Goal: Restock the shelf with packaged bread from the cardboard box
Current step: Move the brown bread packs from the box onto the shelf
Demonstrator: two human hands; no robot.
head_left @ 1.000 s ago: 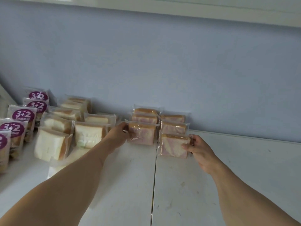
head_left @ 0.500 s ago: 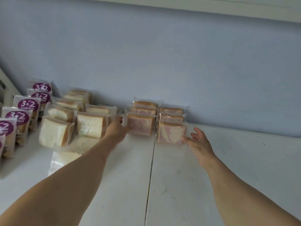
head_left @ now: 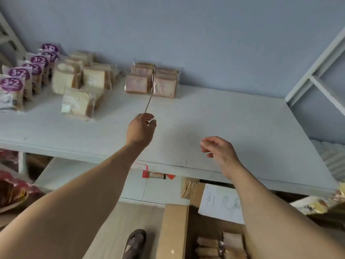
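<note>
Clear film packs of pinkish bread stand at the shelf back; more sit in the cardboard box below. Both hands empty: left hand and right hand loosely curled. Likely light, soft, slippery: grip by the side edges, don't squeeze.

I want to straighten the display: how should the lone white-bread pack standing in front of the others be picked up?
The front white-bread pack stands upright, broad face forward, apart from the rows behind. Probably best to come from above and the front and pinch its two narrow side edges near the top; bare shelf lies to its right and front.
</note>
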